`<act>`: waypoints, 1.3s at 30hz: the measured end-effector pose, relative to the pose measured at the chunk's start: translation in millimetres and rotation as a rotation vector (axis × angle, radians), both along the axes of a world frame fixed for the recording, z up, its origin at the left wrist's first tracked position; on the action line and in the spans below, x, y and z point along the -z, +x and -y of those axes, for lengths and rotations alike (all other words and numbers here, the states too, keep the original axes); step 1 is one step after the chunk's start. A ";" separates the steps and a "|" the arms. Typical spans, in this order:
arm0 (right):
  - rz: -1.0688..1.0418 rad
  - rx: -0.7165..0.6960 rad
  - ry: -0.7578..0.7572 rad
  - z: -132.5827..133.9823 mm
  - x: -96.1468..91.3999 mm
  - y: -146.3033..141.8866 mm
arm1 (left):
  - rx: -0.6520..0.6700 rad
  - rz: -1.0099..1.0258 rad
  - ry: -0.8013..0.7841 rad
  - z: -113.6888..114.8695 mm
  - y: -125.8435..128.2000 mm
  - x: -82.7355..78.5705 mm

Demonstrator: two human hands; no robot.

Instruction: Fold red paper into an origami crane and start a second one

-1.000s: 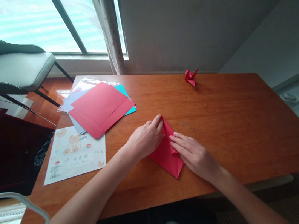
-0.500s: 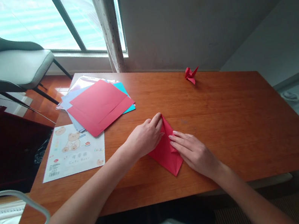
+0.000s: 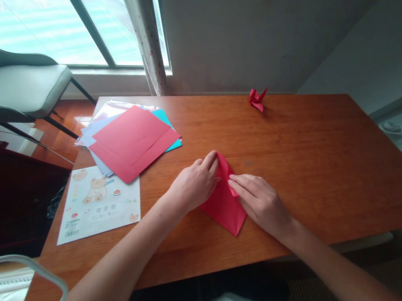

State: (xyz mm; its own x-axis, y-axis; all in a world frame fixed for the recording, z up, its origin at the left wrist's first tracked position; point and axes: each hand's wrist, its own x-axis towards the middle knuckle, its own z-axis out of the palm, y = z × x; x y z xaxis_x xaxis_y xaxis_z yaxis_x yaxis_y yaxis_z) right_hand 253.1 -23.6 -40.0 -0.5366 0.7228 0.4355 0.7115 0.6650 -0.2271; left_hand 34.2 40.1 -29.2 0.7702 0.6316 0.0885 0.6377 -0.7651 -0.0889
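Observation:
A partly folded sheet of red origami paper [image 3: 225,210] lies on the wooden table in front of me, one pointed corner towards me. My left hand [image 3: 199,180] is closed at the paper's far tip and covers its left side. At the right edge, my right hand [image 3: 261,201] pinches a flap of the paper between thumb and fingers, and the flap bends up off the layer below. The fingers hide part of the folds. Farther back on the table stands a finished red paper crane [image 3: 257,100].
Red paper sheets [image 3: 133,141] lie over blue and lilac ones at the left. A white bear-printed sheet [image 3: 97,209] is partly beneath them. The table [image 3: 323,166] reaches the wall at the back. A pale chair [image 3: 14,92] stands by the window.
My right hand has gone from lying flatter on the paper to pinching its right flap, which is now lifted and curved. My left hand stays at the far tip.

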 end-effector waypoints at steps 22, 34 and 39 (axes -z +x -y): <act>0.060 -0.133 0.005 -4.5 1.3 6.2 | -0.009 -0.076 0.036 2.0 1.6 -1.2; 0.047 -0.134 0.041 -5.0 2.2 -1.9 | 0.002 -0.106 0.096 3.8 3.7 -1.8; 0.046 -0.143 0.040 -4.4 2.9 -3.1 | -0.006 -0.087 0.079 4.3 3.4 -2.7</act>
